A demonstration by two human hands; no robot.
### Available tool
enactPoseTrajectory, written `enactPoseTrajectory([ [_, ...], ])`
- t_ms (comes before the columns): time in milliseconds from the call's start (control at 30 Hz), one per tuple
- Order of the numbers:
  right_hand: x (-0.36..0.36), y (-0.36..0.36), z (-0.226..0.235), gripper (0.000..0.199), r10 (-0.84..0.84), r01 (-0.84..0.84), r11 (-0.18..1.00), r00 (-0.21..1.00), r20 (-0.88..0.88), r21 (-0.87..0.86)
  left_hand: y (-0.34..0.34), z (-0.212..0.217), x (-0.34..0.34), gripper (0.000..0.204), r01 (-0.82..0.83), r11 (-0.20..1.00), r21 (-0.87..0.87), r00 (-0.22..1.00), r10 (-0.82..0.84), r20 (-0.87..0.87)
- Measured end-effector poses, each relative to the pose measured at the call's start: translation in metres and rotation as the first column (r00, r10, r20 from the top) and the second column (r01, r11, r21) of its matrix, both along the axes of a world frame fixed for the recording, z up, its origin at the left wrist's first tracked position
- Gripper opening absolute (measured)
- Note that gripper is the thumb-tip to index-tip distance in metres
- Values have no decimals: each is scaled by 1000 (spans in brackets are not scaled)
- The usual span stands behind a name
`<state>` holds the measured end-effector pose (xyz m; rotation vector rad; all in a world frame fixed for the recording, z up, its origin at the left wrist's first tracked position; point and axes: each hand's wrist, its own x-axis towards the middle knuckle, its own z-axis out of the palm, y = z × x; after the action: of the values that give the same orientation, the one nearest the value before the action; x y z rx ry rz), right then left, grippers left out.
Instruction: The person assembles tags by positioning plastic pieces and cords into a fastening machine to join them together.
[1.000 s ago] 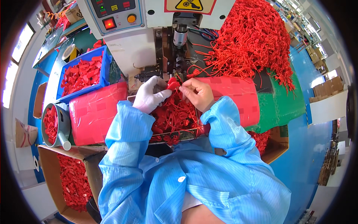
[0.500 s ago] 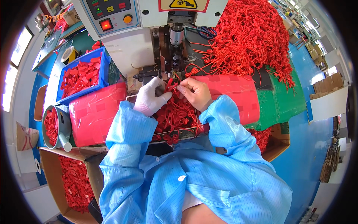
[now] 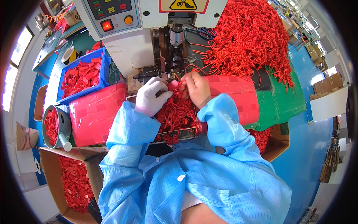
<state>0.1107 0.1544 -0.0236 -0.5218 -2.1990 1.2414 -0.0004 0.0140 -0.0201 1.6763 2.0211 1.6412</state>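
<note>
Red plastic tag (image 3: 173,86) pinched between both hands at the machine (image 3: 175,41).
Gloved left hand (image 3: 151,96) grips it from 9 o'clock, bare right hand (image 3: 196,89) from 3 o'clock.

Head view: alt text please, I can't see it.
A gloved left hand and bare right hand hold a small red piece at a white press machine, above a tray of red parts.
</note>
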Motion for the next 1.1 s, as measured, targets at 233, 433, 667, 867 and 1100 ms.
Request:
enactPoseTrajectory([
  [233,-22,16,6,6,14,-65,919,991,-133,-390,3,0,-1,14,-312,949,35,950,312,16],
  [433,-25,12,6,10,-52,47,992,998,-45,-116,0,1,-5,13,-381,922,-75,905,388,172],
  [667,-24,9,8,15,-95,95,995,995,36,10,-2,15,-1,13,-400,879,-260,831,467,302],
  [867,-18,5,11,12,-147,147,988,989,6,-48,-8,13,0,13,-372,906,-202,829,423,367],
  [1100,29,-9,44,14,247,-247,956,969,-20,-159,-13,27,-5,20,-472,882,9,659,346,667],
])
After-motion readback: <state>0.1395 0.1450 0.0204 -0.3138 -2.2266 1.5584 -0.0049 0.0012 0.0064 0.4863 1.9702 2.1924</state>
